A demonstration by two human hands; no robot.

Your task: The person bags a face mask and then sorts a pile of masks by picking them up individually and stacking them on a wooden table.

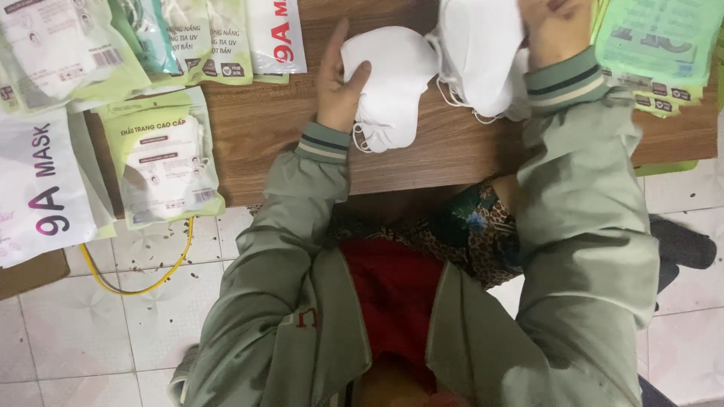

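Masks: a folded stack of white fabric face masks (388, 83) sat clamped in the left hand (339, 83), fingers (356, 81) curled over its edge to keep it together. The right hand (554, 30) pinned a second white bundle (479, 53) beyond. Both rested on the brown wooden tabletop (264, 128); green packets (162, 158) lay left of the fingers, above pale floor tiles (75, 332).

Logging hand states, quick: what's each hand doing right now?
Left hand: closed on a small stack of white masks on the wooden table.
Right hand: gripping a larger bunch of white masks.
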